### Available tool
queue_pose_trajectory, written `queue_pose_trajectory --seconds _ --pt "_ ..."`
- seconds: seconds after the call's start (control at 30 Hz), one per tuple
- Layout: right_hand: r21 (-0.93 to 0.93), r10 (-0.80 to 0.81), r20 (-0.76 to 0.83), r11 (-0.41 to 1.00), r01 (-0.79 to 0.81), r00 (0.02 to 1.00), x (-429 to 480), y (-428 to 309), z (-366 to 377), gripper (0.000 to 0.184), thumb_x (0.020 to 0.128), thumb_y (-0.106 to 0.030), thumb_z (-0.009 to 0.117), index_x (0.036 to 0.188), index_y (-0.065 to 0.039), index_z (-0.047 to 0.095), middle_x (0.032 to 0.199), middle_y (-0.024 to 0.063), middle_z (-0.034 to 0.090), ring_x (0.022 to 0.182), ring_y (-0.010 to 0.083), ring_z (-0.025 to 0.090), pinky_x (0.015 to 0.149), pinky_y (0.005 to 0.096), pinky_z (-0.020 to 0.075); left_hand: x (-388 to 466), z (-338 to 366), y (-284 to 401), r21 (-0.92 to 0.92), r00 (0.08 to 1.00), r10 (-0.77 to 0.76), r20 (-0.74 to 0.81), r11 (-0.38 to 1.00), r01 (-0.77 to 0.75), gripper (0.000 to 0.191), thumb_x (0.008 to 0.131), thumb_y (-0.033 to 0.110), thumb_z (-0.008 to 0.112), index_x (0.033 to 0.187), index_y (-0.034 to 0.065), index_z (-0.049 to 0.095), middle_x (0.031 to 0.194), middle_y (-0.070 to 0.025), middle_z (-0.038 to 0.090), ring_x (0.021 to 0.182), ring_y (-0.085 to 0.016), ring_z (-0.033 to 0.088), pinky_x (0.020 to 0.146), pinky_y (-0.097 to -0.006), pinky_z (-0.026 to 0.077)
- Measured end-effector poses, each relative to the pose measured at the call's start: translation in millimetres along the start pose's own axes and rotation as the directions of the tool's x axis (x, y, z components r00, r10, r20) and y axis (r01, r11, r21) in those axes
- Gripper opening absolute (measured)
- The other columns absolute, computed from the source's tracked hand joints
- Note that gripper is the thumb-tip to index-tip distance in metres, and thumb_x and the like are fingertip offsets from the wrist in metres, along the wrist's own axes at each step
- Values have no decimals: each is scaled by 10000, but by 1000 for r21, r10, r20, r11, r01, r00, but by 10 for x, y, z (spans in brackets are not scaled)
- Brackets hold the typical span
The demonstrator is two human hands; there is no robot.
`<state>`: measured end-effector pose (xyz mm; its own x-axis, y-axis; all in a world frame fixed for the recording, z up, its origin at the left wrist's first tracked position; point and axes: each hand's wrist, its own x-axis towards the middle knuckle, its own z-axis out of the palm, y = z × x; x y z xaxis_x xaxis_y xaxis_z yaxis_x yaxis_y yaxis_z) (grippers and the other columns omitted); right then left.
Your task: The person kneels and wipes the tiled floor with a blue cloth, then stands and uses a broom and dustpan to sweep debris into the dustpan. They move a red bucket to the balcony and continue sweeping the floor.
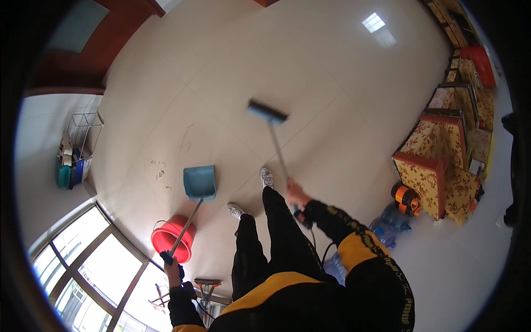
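My right hand (295, 193) is closed on the thin grey handle of a broom (267, 112), whose blue head with dark bristles lies out ahead of my feet, slightly blurred. In my left hand (172, 272) is the top of the long handle of a blue dustpan (200, 182). The dustpan rests on the tiled floor (232, 83) with its mouth facing away from me. A red plastic bucket (172, 238) stands beside my left hand, partly behind the dustpan's handle. Dark specks of debris (159, 170) lie on the floor left of the dustpan.
Floral-patterned furniture pieces (419, 174) stand along the right, with large blue plastic water bottles (390, 224) near them. At the left wall are a wire rack (85, 128) and a teal basin (63, 176). Glass windows (110, 263) are at lower left, a reddish-brown door (91, 54) at upper left.
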<state>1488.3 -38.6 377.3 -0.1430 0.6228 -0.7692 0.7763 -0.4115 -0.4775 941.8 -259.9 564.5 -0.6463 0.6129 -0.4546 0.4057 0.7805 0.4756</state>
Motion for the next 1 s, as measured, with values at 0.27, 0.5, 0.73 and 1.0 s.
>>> queue_pose_trajectory --seconds 0.27,0.5,0.73,1.0 --pt "516 123 493 756 -403 861 -944 -720 -328 435 961 -273 441 1384 -213 360 625 -9 405 441 91 402 398 249 363 60 -15 -292 94 997 -38 -68 995 45 365 793 219 669 1087 12 608 700 -88 622 580 -181 592 551 -338 471" --pt "775 236 383 445 -450 893 -762 -915 -369 236 970 -369 392 849 -168 412 569 -9 384 412 95 382 394 265 365 -15 -265 -120 219 953 -299 -47 928 302 424 770 321 675 1088 46 620 878 -188 666 829 -331 649 689 -417 485" --pt "592 -117 786 427 -683 608 -260 -2195 1330 333 962 -336 413 717 -122 341 575 -9 354 468 139 370 462 292 358 -242 -557 -274 106 927 -368 -67 922 373 450 751 355 681 1106 89 609 912 -197 659 891 -380 623 755 -465 474" --pt "602 2 671 582 -546 742 -186 -2896 967 325 933 -362 475 731 -130 368 592 -16 401 460 83 404 420 259 361 -475 -702 -575 140 893 -445 -67 882 450 444 744 403 679 1059 98 608 903 -186 652 887 -388 608 743 -482 471"
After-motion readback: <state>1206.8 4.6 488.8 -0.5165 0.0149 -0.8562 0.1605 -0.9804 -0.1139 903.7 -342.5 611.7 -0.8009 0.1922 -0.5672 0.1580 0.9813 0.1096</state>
